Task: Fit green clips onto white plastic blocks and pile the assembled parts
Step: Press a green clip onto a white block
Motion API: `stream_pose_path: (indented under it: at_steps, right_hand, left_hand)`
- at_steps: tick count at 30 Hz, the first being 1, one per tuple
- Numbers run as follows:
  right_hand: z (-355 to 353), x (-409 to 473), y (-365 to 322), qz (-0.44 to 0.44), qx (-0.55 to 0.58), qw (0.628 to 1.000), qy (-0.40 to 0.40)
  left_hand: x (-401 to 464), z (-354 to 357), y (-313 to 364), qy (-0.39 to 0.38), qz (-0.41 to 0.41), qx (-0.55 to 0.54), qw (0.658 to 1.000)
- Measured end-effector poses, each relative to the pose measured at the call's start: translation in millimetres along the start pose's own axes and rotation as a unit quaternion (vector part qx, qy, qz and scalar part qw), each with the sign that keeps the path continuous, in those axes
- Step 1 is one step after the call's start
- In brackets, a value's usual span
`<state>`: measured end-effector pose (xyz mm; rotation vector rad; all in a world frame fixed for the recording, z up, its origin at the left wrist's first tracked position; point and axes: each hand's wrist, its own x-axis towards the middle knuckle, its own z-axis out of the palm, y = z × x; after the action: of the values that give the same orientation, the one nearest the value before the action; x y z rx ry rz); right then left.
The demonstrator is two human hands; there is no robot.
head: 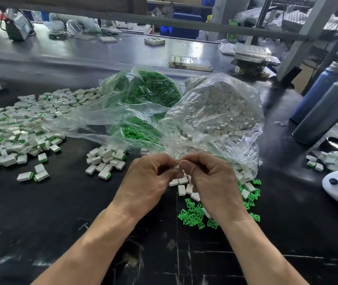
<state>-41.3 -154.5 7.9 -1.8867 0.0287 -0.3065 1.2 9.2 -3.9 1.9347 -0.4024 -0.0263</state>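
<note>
At lower centre, the left hand (147,177) and right hand (209,177) together pinch a small white block (176,167), mostly hidden; a misaligned green clip could slip among loose clips (194,217).

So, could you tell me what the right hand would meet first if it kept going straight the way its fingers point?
The right hand points left, fingertips already against the left hand over a small white part, so it would meet the left hand first. Depth looks equal, though one view cannot confirm.
</note>
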Motion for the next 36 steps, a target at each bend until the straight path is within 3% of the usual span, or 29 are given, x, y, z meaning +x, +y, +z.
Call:
stream_pose_path:
  at_steps: [12, 19, 27, 36]
  right_hand:
    - [7, 1, -1, 0.018, 0.071, 0.997, 0.022]
    - [6, 1, 1, 0.019, 0.024, 0.999, 0.035]
    - [11, -3, 0, 0.007, 0.037, 0.997, 0.073]
    - [2, 2, -3, 0.044, 0.099, 0.994, 0.027]
  left_hand:
    - [1, -1, 7, 0.043, -0.016, -0.044, 0.998]
    - [3, -4, 4, 0.038, -0.027, -0.058, 0.997]
    - [3, 4, 8, 0.055, -0.062, -0.193, 0.978]
    - [5, 0, 7, 0.024, -0.060, -0.204, 0.977]
